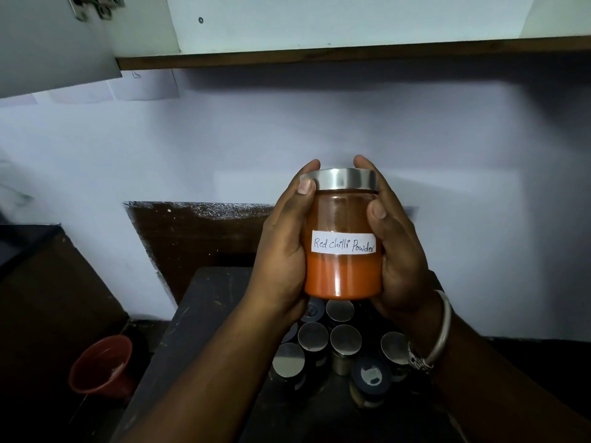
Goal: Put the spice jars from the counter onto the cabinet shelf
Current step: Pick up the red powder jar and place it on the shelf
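- Both hands cup the jar [343,244] of red powder between them, our left hand [284,251] wrapped on one side and our right hand [399,254] on the other, thumbs forward and fingertips [311,164] reaching the steel lid [340,179]; we judge the two-handed hold is there because glass is slick and the jar is about half full.
- We keep it upright, label [343,246] facing us, probably so we can read "Red chilli Powder" before shelving it.
- Just below our grip, the other jars [343,342] stand clustered on the dark counter [198,314], lids up, waiting their turn.
- Below and to the left of the grip, a red tub [102,362] sits lower down, apart from the counter.
- Beyond the grip is bare wall [319,123].
- Well above the grip, the cabinet shelf [351,54] shows its brown edge with the door [51,43] swung open, so the jar has a clear lift upward to make.
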Tool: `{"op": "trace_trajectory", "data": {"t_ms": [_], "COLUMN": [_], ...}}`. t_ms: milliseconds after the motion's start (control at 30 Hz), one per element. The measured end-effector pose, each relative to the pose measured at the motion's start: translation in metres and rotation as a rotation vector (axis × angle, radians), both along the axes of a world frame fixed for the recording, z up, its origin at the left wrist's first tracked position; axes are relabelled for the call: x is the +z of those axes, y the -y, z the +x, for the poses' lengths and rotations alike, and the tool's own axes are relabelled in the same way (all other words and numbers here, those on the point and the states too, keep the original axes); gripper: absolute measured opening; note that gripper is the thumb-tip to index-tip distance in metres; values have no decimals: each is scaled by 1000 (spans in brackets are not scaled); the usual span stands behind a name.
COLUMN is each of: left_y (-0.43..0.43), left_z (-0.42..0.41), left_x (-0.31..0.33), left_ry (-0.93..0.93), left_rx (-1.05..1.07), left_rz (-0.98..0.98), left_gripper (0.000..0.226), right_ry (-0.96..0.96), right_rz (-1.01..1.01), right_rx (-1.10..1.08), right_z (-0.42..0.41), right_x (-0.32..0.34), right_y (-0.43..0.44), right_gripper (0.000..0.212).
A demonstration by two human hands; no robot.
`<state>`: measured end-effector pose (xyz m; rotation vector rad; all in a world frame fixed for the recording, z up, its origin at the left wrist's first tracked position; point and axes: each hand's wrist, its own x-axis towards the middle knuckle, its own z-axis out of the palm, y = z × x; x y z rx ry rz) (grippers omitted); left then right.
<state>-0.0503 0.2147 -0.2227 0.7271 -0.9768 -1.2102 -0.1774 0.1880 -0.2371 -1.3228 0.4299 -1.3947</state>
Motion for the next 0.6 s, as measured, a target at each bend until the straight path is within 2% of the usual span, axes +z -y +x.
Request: {"op": "trace_trajectory", "data": {"t_ms": [167,267,333,467,600], "left_y": [6,17,26,54,85], "left_z": [7,15,23,45,65], "left_x": [-1,7,20,59,110], "left_ry": [-4,-7,21,85,122], "left_rx": [21,111,171,193,229], "left_rz": [-30,-108,-157,-211,-296], "left_gripper": [55,51,47,38,43], "right_ry": [-40,-109,-232,-468,-550], "right_rz": [-18,-54,-121,-262,-404], "right_rx": [24,18,-68,-155,-267], "right_z": [5,6,8,15,34], "right_x": [3,8,18,60,120], "right_y": [2,11,17,48,84], "right_gripper": [68,84,93,95,93]}}
